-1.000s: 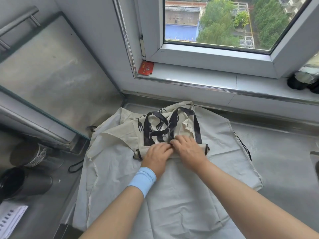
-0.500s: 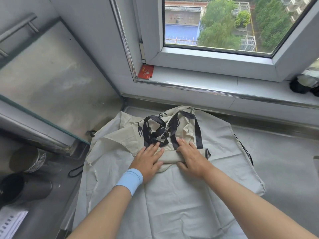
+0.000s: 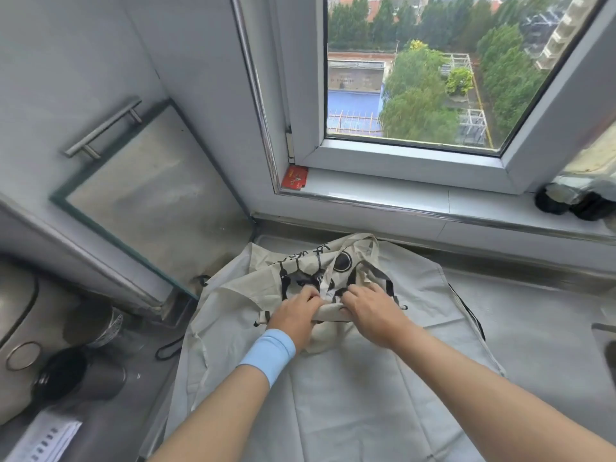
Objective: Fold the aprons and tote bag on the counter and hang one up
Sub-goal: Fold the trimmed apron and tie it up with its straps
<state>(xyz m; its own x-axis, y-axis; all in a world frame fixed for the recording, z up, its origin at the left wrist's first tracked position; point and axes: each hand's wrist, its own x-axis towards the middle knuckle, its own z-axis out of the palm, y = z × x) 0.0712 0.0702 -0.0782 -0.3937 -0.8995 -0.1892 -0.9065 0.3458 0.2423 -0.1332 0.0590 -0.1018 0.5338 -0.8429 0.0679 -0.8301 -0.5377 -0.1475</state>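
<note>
A cream tote bag with black print and black-edged straps lies bunched on a pale grey apron spread flat over the steel counter. My left hand, with a light blue wristband, grips the bag's near folded edge. Right beside it, my right hand grips the same edge with curled fingers. The bag's far part is lifted and rumpled toward the window. A black apron tie shows at the apron's right edge.
A glass splash panel stands at the left of the counter. Dark cups and a metal appliance sit lower left. The window sill carries a red card and dark jars. A sink edge is at far right.
Both hands went from lying flat on the folded tote bag to gripping its near edge. The bag has been gathered and rumpled, its far part raised. The camera has tilted up.
</note>
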